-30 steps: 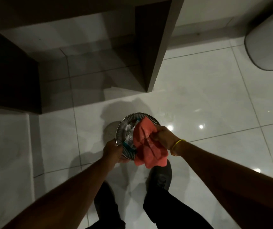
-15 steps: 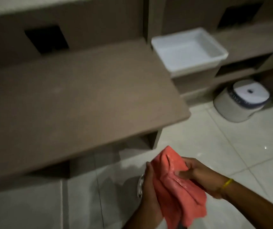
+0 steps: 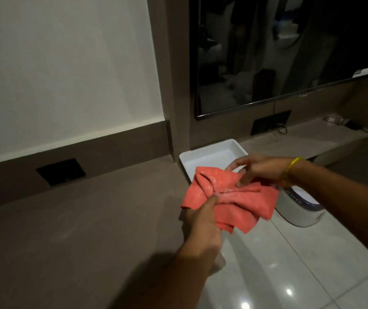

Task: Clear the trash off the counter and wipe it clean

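Observation:
A crumpled red cloth (image 3: 227, 201) hangs in the air above the right end of the brown counter (image 3: 78, 230). My left hand (image 3: 203, 221) pinches the cloth's near left part from below. My right hand (image 3: 261, 170), with a yellow band on the wrist, grips its far right part with fingers spread over the folds. The counter top in view is bare and shows no trash.
A white tray (image 3: 212, 157) sits just past the counter's right end, on a lower shelf (image 3: 312, 139). A white round bin (image 3: 299, 208) stands on the tiled floor (image 3: 301, 264) below my right arm. A dark screen (image 3: 290, 52) hangs on the wall above the shelf.
My view has risen from the floor and the metal trash can to the counter and wall. Both hands have lifted the red cloth to counter height, and the left hand has let go of the can.

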